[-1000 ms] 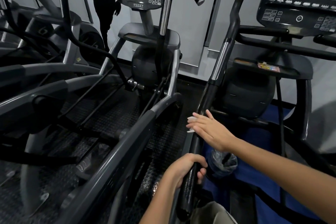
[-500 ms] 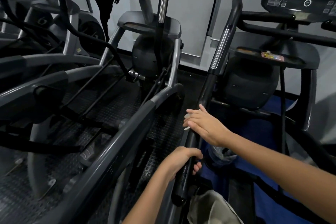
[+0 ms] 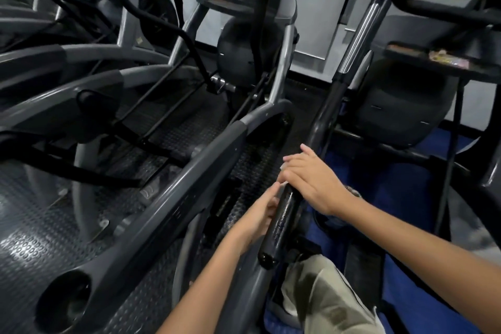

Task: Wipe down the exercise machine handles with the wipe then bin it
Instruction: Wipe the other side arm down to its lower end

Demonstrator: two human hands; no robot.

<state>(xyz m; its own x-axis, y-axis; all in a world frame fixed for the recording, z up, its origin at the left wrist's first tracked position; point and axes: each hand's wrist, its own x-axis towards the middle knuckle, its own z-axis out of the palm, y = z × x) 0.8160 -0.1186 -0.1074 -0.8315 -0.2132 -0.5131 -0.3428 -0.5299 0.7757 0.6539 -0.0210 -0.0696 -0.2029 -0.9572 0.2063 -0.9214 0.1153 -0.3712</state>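
Right hand [image 3: 311, 184] flat, left hand [image 3: 260, 214] loosely curled.

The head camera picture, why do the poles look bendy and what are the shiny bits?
In the head view the wide-angle lens curves the grey rail and edges; glare streaks the chrome sleeve and black handle; the left hand and right hand look slightly smeared; the room is dim.

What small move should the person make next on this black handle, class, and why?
Probably slide the right hand, pressing the wipe, down the black handle toward its end cap. That lower stretch lies bare, and the left hand beside it should shift clear.
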